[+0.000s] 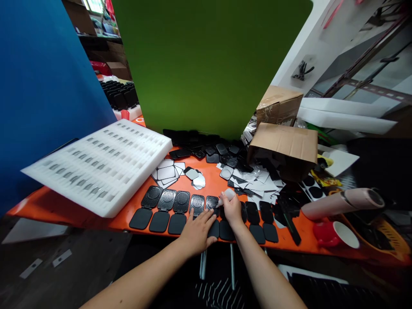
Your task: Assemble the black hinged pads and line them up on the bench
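A row of unfolded black hinged cases [183, 201] lies along the table's near edge, ribbed halves at the back and smooth halves in front. My left hand [198, 231] rests on them near the middle of the row, fingers spread. Wrapped in my right hand [234, 211] is a small whitish squeeze bottle [227, 195], tilted with its tip down to the left, over a ribbed case half [211, 202]. Whether the tip touches that half I cannot tell. My right hand hides part of the cases beneath it.
On the left leans a white foam tray [128, 182] with slots. Silvery rounded plates [198, 180], white sheets [257, 184] and loose black parts [222, 149] lie behind the row. To the right are a cardboard box [286, 141], a red mug [325, 234] and a pink bottle [331, 205].
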Demonstrator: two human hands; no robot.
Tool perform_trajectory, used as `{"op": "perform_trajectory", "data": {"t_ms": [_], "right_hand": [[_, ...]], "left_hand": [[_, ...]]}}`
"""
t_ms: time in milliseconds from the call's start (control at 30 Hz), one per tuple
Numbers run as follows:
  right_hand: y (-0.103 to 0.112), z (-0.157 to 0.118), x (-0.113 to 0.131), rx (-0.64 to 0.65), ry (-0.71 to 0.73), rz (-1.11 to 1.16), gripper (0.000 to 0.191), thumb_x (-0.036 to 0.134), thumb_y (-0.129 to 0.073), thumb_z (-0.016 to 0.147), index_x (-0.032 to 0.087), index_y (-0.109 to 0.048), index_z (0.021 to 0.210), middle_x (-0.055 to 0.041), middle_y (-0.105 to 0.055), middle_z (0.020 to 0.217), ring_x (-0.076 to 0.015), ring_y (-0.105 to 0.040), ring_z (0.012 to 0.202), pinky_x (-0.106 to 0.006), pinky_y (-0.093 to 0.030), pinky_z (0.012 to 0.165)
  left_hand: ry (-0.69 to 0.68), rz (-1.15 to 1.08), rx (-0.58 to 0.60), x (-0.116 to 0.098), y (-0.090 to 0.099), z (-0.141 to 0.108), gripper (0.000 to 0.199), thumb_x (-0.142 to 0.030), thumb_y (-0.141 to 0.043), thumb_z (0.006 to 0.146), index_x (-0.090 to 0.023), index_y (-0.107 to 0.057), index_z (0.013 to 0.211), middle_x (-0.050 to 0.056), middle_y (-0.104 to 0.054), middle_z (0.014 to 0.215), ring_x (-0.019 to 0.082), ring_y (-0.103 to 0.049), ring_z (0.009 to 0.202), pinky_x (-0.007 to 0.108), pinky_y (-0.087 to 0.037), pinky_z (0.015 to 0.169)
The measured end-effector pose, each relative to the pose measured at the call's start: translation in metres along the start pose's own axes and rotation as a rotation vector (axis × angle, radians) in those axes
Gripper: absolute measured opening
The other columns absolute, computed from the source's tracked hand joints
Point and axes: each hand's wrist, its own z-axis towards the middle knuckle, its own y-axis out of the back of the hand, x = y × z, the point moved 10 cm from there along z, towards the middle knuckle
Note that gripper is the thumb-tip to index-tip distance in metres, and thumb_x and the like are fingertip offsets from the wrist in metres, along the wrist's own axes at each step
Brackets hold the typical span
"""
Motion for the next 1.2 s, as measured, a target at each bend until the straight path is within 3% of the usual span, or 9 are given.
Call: {"op": "perform_trajectory", "data": {"t_ms": [233, 433, 567, 767, 1200], "right_hand": [[0.003, -0.003, 0.003, -0.019, 0.016, -0.021, 0.033, 0.049, -0.057, 0.066, 0.018, -0.058, 0.076, -0.0067, -0.065, 0.073, -0.022, -0.059, 0.072, -0.03, -0.041, 0.066], [0.014, 0.012, -0.014, -0.066, -0.07, 0.137, 0.037, 0.051, -0.044, 0.075, 0.015, -0.053, 0.081, -0.0078, -0.066, 0.075, -0.0137, -0.055, 0.049, -0.025, -0.041, 0.046], [0.028, 0.023, -0.025, -0.109, -0.108, 0.202, 0.039, 0.052, -0.042, 0.076, 0.014, -0.052, 0.081, -0.0072, -0.066, 0.074, -0.0106, -0.052, 0.043, -0.022, -0.039, 0.041], [0.026, 0.029, -0.026, -0.12, -0.093, 0.186, 0.039, 0.051, -0.048, 0.072, 0.014, -0.053, 0.083, -0.0073, -0.066, 0.075, -0.0136, -0.055, 0.048, -0.024, -0.042, 0.045], [0.015, 0.032, -0.009, -0.02, -0.01, 0.031, 0.032, 0.048, -0.052, 0.071, 0.018, -0.057, 0.08, -0.0043, -0.066, 0.069, -0.0201, -0.06, 0.064, -0.029, -0.043, 0.062]], "left_hand": [[0.006, 0.025, 0.011, -0.001, 0.001, 0.0, 0.065, -0.054, -0.044, 0.075, -0.026, -0.025, 0.131, 0.005, -0.025, 0.14, 0.027, -0.022, 0.126, 0.06, -0.002, 0.099], [-0.022, 0.058, 0.012, -0.005, 0.007, 0.005, 0.066, -0.056, -0.046, 0.073, -0.024, -0.031, 0.129, 0.007, -0.03, 0.137, 0.027, -0.024, 0.125, 0.059, 0.001, 0.099], [-0.077, 0.103, -0.013, -0.023, 0.011, 0.015, 0.062, -0.053, -0.042, 0.075, -0.019, -0.035, 0.127, 0.009, -0.032, 0.137, 0.026, -0.022, 0.126, 0.053, -0.001, 0.101], [-0.159, 0.119, 0.061, -0.051, -0.006, 0.034, 0.061, -0.049, -0.045, 0.075, -0.017, -0.036, 0.127, 0.009, -0.035, 0.135, 0.024, -0.029, 0.123, 0.045, -0.012, 0.103], [-0.14, 0.149, 0.103, -0.055, -0.009, 0.038, 0.059, -0.045, -0.047, 0.076, -0.015, -0.038, 0.126, 0.011, -0.036, 0.134, 0.025, -0.032, 0.122, 0.041, -0.015, 0.103]]}}
